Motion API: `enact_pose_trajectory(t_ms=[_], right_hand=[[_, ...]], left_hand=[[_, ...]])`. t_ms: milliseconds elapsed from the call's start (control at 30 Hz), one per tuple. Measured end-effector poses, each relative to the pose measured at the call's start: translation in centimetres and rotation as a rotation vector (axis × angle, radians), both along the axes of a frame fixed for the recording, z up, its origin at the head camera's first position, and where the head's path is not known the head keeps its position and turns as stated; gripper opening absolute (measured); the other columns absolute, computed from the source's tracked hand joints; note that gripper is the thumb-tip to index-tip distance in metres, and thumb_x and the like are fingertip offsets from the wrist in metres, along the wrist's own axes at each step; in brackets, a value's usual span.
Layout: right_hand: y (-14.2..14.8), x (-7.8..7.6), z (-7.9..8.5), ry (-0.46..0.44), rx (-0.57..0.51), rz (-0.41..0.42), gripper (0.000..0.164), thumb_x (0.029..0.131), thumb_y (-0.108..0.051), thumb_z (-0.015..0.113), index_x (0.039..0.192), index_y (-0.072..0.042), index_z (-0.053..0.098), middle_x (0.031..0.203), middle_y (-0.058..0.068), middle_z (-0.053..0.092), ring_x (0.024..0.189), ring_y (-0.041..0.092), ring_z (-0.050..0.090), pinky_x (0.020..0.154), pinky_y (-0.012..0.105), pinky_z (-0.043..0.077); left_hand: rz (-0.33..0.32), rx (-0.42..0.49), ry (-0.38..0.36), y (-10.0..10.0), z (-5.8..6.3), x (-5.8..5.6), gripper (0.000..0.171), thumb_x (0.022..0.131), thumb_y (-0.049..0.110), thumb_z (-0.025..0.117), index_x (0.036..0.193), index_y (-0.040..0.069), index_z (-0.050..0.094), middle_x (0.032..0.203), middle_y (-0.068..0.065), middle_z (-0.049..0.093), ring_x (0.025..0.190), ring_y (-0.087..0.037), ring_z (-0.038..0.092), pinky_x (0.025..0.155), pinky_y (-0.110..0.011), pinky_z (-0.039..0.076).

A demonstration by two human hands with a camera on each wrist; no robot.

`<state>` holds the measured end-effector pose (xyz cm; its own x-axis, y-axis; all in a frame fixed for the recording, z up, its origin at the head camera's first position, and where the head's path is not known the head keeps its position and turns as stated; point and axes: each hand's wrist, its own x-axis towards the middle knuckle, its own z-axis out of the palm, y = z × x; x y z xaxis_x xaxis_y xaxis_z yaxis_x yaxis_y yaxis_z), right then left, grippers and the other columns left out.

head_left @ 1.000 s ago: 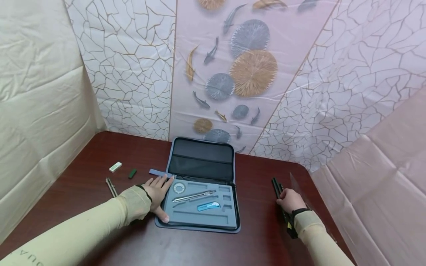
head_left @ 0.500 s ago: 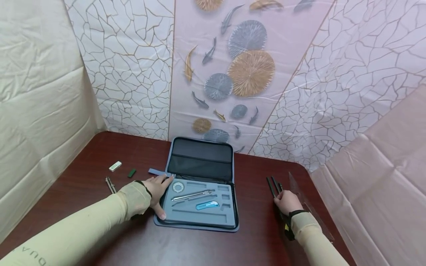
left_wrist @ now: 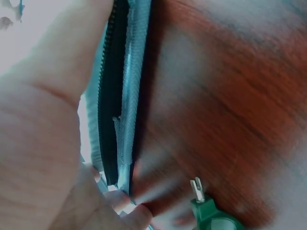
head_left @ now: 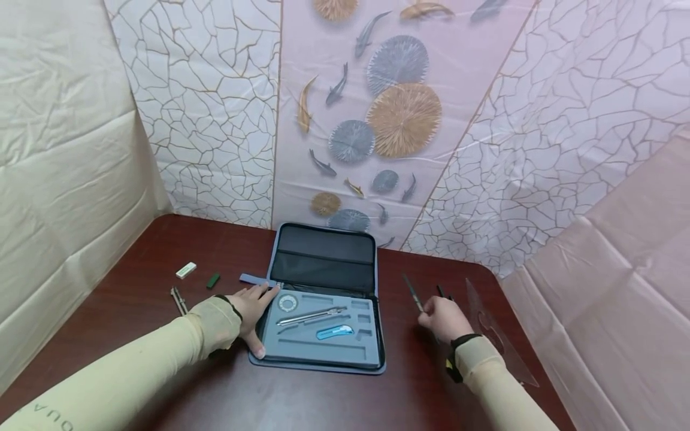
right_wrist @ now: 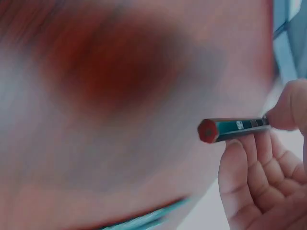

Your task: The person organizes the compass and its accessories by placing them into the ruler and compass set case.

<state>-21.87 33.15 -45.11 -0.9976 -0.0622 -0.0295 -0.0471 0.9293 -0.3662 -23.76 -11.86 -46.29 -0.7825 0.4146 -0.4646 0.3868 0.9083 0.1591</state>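
- Pencil (head_left: 413,293), right of centre in the frame, pinched by the right hand (head_left: 446,319), its far end free.
- Left hand (head_left: 250,308), well apart, spread along the left edge of the case (head_left: 318,367), lower centre, likely steadying it; blur makes pressure hard to judge.

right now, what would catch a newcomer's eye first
Probably the open case on the table, with a bright blue tool inside and the left hand on its left edge. Then the green pencil in the right hand, right of the case, and the fish-patterned backdrop behind.
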Motion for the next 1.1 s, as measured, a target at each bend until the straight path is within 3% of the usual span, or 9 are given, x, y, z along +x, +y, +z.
enact_pose_trajectory(t_ms=[167,300,567,700,867,1100], right_hand=[[-6.7,1.5,1.9,-0.011,-0.074,0.230,0.011,0.083,-0.008,0.066,0.092,-0.011,0.061,0.078,-0.003,0.057,0.067,0.012,0.053,0.059,0.031,0.046],[-10.8,2.8,2.2,-0.006,-0.025,0.419,0.011,0.086,-0.009,0.064,0.097,-0.012,0.063,0.081,-0.008,0.053,0.071,0.008,0.051,0.061,0.027,0.046],[-14.5,4.7,0.9,0.039,0.091,0.734,0.007,0.094,-0.012,0.061,0.095,-0.019,0.060,0.084,-0.013,0.051,0.069,0.002,0.046,0.060,0.020,0.042],[-15.1,5.3,0.3,0.111,0.190,0.804,0.006,0.093,-0.013,0.062,0.096,-0.019,0.061,0.086,-0.012,0.054,0.072,0.001,0.050,0.062,0.019,0.045],[-15.4,5.6,-0.5,0.185,0.310,0.851,0.004,0.096,-0.017,0.060,0.099,-0.019,0.062,0.088,-0.009,0.056,0.076,0.004,0.057,0.065,0.023,0.048],[-15.2,5.3,-1.0,0.195,0.284,0.839,0.010,0.098,-0.018,0.058,0.105,-0.022,0.065,0.088,-0.010,0.055,0.073,0.003,0.054,0.063,0.021,0.046]], left_hand=[[-0.010,-0.007,-0.001,0.2,1.3,0.6,0.151,0.044,0.079,0.076,0.155,0.007,0.005,0.157,-0.025,0.010,0.143,-0.042,0.013,0.113,-0.053,0.016],[-0.010,-0.002,0.000,0.3,1.8,0.7,0.148,0.046,0.077,0.078,0.155,0.007,0.005,0.157,-0.025,0.009,0.143,-0.041,0.012,0.114,-0.052,0.015],[-0.003,-0.015,0.019,0.2,-0.2,-0.1,0.156,0.036,0.084,0.072,0.156,0.012,0.003,0.158,-0.023,0.008,0.144,-0.039,0.011,0.114,-0.052,0.012],[0.000,-0.019,0.036,0.1,-1.1,-0.4,0.158,0.032,0.087,0.069,0.157,0.013,0.005,0.159,-0.021,0.007,0.144,-0.037,0.011,0.114,-0.051,0.013],[-0.010,0.012,0.018,-0.2,-0.7,-0.3,0.158,0.035,0.084,0.072,0.156,0.011,0.003,0.158,-0.023,0.005,0.144,-0.039,0.009,0.114,-0.052,0.012],[-0.018,0.021,0.001,-0.1,0.4,0.4,0.151,0.043,0.079,0.076,0.156,0.008,0.005,0.157,-0.025,0.007,0.143,-0.042,0.009,0.113,-0.054,0.013]])
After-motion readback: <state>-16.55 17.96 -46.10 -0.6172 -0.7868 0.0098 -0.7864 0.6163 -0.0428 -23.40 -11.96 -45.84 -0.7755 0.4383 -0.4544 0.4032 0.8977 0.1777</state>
